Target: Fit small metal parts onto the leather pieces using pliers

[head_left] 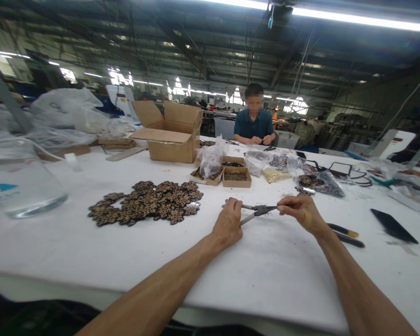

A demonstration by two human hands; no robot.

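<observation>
My left hand is wrapped round the handles of grey metal pliers, whose jaws point to the right. At the tips of the jaws, the fingers of my right hand are pinched together; whatever is between them is too small to make out. A tan patch, like a plaster, shows on my right hand. Left of my hands lies a pile of leopard-print pieces with scalloped dark edges. A second tool with black and yellow handles lies partly hidden behind my right wrist.
Small cardboard trays of dark bits stand ahead, near plastic bags. Behind them is an open carton. A water jug stands left, and a black phone-like slab lies right. Across the table sits a person.
</observation>
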